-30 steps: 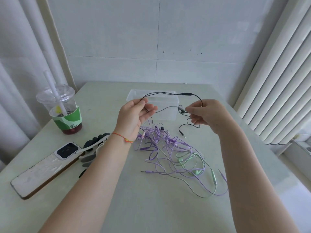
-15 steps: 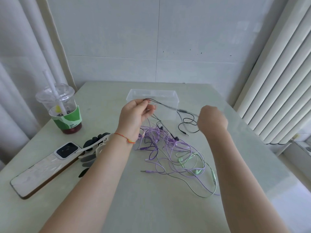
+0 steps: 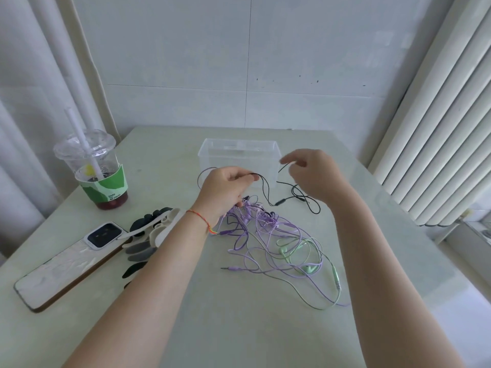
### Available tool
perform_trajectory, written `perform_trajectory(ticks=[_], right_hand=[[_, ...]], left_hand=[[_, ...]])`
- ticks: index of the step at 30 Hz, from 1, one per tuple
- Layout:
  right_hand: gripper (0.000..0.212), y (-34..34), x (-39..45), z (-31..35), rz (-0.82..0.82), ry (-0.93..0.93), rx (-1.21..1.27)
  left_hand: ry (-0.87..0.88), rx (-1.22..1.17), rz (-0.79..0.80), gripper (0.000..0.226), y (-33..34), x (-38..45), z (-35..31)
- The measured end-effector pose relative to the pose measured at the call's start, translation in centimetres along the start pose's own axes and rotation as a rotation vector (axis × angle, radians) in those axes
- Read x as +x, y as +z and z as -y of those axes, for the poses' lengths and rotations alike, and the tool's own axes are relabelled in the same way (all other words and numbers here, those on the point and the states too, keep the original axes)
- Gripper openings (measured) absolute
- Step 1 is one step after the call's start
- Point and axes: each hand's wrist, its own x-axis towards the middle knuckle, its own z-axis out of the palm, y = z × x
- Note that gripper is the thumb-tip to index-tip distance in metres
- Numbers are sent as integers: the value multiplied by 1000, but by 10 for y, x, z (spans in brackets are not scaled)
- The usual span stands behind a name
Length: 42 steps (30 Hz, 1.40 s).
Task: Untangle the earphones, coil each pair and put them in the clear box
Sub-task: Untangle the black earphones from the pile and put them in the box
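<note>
**Black pair half-freed from the tangle**

Untangling stage, judging by the layout: nothing coiled, clear box (image 3: 239, 152) apparently empty at the far side of the table (image 3: 239, 328). Left hand (image 3: 225, 187) clenched round a bunch of black earphone cord (image 3: 265, 189), with purple strands hanging from the same fist. Right hand (image 3: 316, 173) pinching the black cord further along, just in front of the box. Between the two grips, cord sagging to the tabletop, inline remote (image 3: 280, 201) resting there. Purple and green earphones (image 3: 279, 243) heaped below and nearer. Next, probably: drawing the black cord clear of the purple, gently, then coiling
</note>
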Motion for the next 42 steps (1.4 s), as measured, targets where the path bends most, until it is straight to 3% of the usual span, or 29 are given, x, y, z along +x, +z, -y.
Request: perform_trajectory(ticks=[3, 7, 9, 11, 15, 19, 24, 26, 29, 32, 35, 39, 42], right_hand=[[38, 4, -8, 17, 188, -104, 343], [21, 13, -11, 16, 367, -97, 215], [10, 10, -10, 13, 342, -31, 162], [12, 3, -9, 10, 306, 5, 181], [23, -4, -9, 14, 126, -30, 555], [22, -4, -9, 21, -66, -66, 770], [20, -9, -12, 24, -53, -121, 748], [20, -11, -14, 26, 5, -180, 789], [19, -15, -19, 31, 111, -293, 902], [20, -19, -23, 35, 124, -360, 945], [19, -19, -21, 34, 75, -313, 929], [21, -18, -13, 25, -41, -113, 754], [18, -19, -13, 19, 128, -93, 581]], left_hand=[[16, -31, 72, 12, 2, -2, -2], [58, -74, 32, 12, 4, 0, -1], [84, -22, 16, 13, 2, 2, 2], [90, 46, 53, 20, 0, 3, 7], [-8, 338, 162, 21, 0, 9, 25], [-63, 503, 158, 45, -2, 10, 28], [5, 268, -162, 34, -5, 7, 13], [93, 56, -195, 27, -6, 2, -4], [192, -170, 18, 21, -5, -8, -28], [253, -157, 227, 28, 1, -15, -35], [197, -218, 278, 14, 7, -18, -34], [61, -291, 339, 17, 2, -18, -28], [-21, -416, 375, 23, -2, -16, -31]])
